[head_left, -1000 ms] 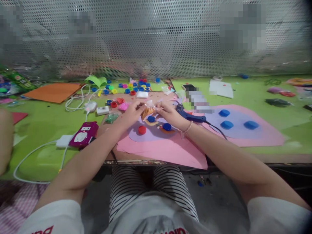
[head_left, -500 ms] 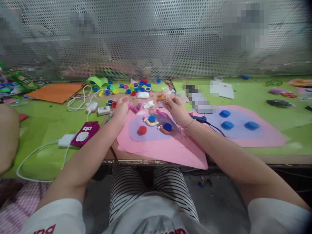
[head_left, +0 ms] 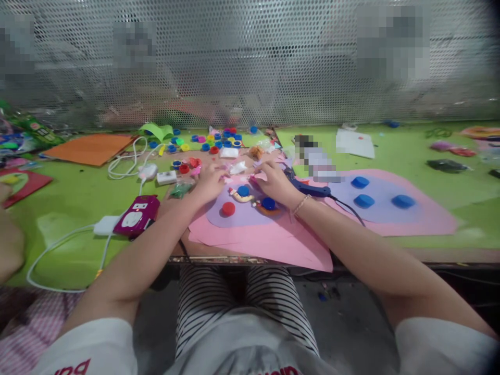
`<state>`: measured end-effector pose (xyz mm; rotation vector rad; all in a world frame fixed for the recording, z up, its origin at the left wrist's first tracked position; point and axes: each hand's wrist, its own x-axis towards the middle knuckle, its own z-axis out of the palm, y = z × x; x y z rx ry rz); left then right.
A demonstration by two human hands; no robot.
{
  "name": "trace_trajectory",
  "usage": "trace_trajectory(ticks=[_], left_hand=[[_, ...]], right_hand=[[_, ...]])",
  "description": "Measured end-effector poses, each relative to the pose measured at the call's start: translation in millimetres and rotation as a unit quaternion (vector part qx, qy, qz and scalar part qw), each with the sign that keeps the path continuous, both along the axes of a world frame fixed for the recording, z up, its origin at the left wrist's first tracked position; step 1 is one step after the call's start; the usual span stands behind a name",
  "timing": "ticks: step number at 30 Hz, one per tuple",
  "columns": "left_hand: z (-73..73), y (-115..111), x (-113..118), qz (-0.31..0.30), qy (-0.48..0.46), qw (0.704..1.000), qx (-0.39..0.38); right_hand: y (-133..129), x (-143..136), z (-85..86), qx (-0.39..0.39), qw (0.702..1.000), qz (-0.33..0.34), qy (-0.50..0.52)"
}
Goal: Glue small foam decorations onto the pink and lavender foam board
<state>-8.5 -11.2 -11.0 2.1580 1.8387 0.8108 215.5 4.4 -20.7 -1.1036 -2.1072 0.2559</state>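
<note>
My left hand (head_left: 211, 181) rests low over the pink sheet with its fingers bent inward. A pale pink bit shows at its fingertips, too small and blurred to name. My right hand (head_left: 276, 183) has its fingers closed on a bright pink piece (head_left: 253, 178), mostly covered by them. Between the hands is a crumpled white wrapper (head_left: 237, 167). Nearer me, on a lilac oval (head_left: 250, 220), are a red cap (head_left: 228, 209), a blue cap (head_left: 242, 190) beside a cream curved figure (head_left: 245, 198), and another blue cap (head_left: 268, 203) on a brown piece (head_left: 269, 211).
Several coloured caps (head_left: 214, 150) lie at the back by the mesh panel. A dark blue corded tool (head_left: 312, 188) is right of my hand. A magenta power box (head_left: 136, 216) with white cables sits left. Another person's arm (head_left: 11, 245) reaches in at far left.
My right hand has let go of the brown crinkled piece, which now lies at the back, and has come down to the pink piece. My left hand has moved right and nearer me.
</note>
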Motion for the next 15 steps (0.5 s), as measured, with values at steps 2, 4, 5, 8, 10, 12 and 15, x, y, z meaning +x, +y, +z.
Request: trace_trajectory(ticks=[2,4,5,8,10,12,15], left_hand=[[-2.2,0.4,-0.4,0.004,0.022,0.999,-0.028],[-4.1,1.6,-1.3,0.002,0.032,0.999,-0.033],[-4.7,2.1,-1.9,-0.002,0.035,0.999,-0.030],[-6.1,3.1,-3.3,0.001,0.046,0.998,-0.034],[-7.1,3.6,-4.4,0.004,0.050,0.998,-0.041],[-8.3,4.4,-5.9,0.006,0.048,0.998,-0.038],[-9.5,5.4,-7.5,0.000,0.000,0.999,-0.033]], right_hand=[[-3.3,0.9,0.7,0.024,0.997,-0.023,-0.070],[-4.8,2.0,1.4,0.023,0.992,-0.048,-0.114],[-4.9,2.5,1.7,0.018,0.990,-0.054,-0.128],[-3.9,3.2,3.2,-0.006,0.988,-0.053,-0.148],[-3.9,2.9,5.0,-0.026,0.987,-0.046,-0.151],[-4.9,2.5,7.3,-0.041,0.986,-0.046,-0.153],[-6.7,2.5,10.4,-0.044,0.986,-0.056,-0.151]])
